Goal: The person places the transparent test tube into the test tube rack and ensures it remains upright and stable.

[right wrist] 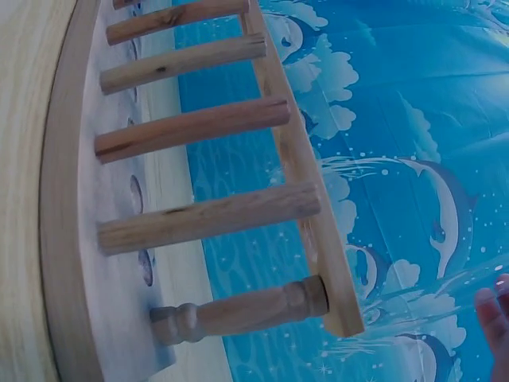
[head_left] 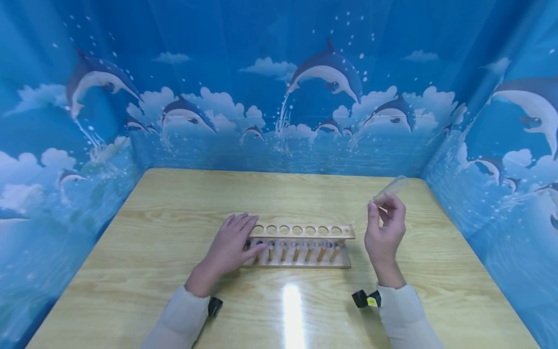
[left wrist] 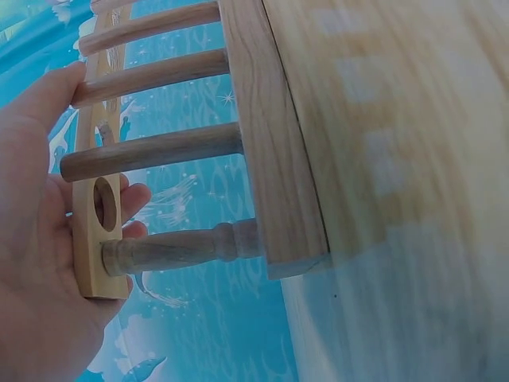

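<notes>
- One wooden test tube rack (head_left: pixel 301 245) sits mid-worktop, long side facing the person, between the two hands.
- Top rail of the rack: seven round holes visible in a row in the head view; all look empty.
- Row of short upright pegs along the front of the base; about seven, exact count hard to tell at this size. Turned posts at the ends join base and top rail.
- One clear test tube (head_left: pixel 391 188) is in the air above the right rear of the worktop, tilted, top end pointing up and away; well apart from the rack.
- Right hand (head_left: pixel 385 231): fingers curled, pinching the lower end of the test tube between thumb and fingertips. Hand is raised just right of the rack's right end, not touching it.
- Left hand (head_left: pixel 231 245): fingers straight and together, laid flat on the rack's left end, fingertips over the top rail near the first hole. Left wrist view confirms the palm (left wrist: pixel 36 263) against the rail end by a hole and a turned post.
- Worktop (head_left: pixel 152 232): one light wood-grain surface, glare patch near the front edge.
- Backdrop (head_left: pixel 279 97): blue dolphin-and-cloud sheet on three sides.
- Both forearms in pale sleeves, one dark wrist mount each.
</notes>
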### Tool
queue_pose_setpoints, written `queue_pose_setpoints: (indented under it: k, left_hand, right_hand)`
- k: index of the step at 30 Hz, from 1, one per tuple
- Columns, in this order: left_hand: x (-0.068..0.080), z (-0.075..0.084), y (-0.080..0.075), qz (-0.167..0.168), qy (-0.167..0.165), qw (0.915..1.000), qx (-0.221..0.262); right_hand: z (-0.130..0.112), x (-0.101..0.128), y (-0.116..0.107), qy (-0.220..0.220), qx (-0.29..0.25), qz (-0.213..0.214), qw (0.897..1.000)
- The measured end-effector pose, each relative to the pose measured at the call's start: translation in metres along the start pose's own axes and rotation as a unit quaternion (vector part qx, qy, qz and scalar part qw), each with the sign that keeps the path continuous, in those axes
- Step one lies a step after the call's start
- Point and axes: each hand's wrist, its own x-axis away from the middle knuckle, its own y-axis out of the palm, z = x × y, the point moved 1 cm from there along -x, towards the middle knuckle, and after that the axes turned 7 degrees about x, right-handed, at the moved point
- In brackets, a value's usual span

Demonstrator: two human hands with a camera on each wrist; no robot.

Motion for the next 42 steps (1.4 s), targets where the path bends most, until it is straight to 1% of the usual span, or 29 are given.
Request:
queue_pose_setpoints:
  k: [6,20,34,42]
  left_hand:
    - [0.0,0.001,-0.001,-0.002,0.0,1.0,-0.001]
    - [-0.001,0.001,-0.002,0.002,0.005,1.0,-0.008]
    - [0.0,0.001,-0.001,0.004,0.003,1.0,0.0]
    - [0.001,0.001,0.0,0.003,0.0,1.0,-0.004]
  right_hand:
    - [0.003,-0.001,-0.002,0.004,-0.026,0.004,1.0]
    - [-0.012,-0.007,0.0,-0.008,-0.075,0.01,0.997]
    - [-0.018,-0.005,0.001,-0.019,-0.095,-0.005,0.995]
    - [-0.022,-0.002,0.002,-0.007,-0.112,-0.024,0.993]
